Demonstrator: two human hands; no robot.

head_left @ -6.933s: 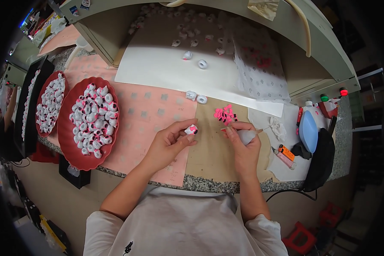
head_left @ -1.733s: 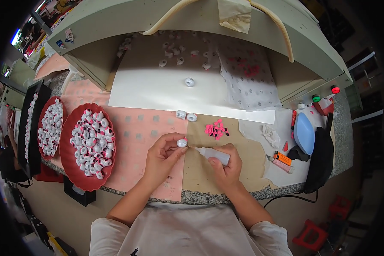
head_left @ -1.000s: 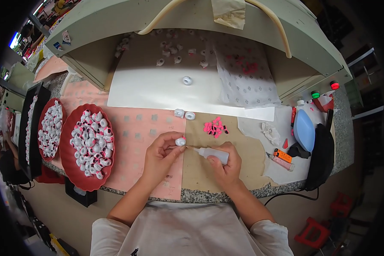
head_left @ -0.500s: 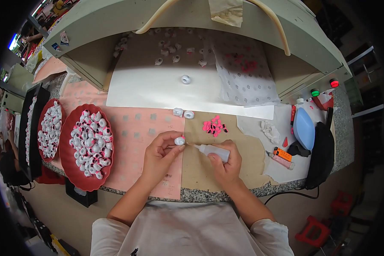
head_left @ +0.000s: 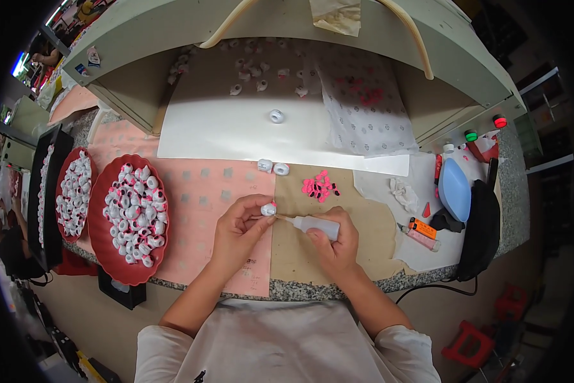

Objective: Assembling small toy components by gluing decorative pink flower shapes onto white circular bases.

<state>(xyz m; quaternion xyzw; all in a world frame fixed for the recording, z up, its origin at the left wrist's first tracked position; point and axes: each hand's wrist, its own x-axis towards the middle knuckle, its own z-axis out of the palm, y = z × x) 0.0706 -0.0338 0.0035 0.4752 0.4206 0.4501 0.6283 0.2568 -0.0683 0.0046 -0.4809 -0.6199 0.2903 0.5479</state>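
Between thumb and fingertips, my left hand (head_left: 239, 226) pinches a small white rounded figure part (head_left: 268, 209) with a touch of pink on top. My right hand (head_left: 339, 246) is wrapped round a translucent squeeze bottle (head_left: 319, 226) with a thin nozzle. The nozzle tip meets the lower right side of the white part; whether it touches cannot be made out. Just beyond the hands, two similar white parts (head_left: 273, 167) sit side by side. A small pile of flat pink pieces (head_left: 320, 186), some with dark faces, lies on brown paper (head_left: 312, 262).
At left, a red scalloped bowl (head_left: 128, 279) holds many white-and-pink parts, with another red bowl (head_left: 89, 167) and a black tray (head_left: 49, 252) beyond. A grey hooded cabinet (head_left: 127, 105) stands ahead. At right are a blue dish (head_left: 454, 191), an orange lighter (head_left: 422, 228) and a black pouch (head_left: 479, 236).
The bottle's nozzle has shifted slightly down and left against the white part. My left hand keeps its pinch, almost still.
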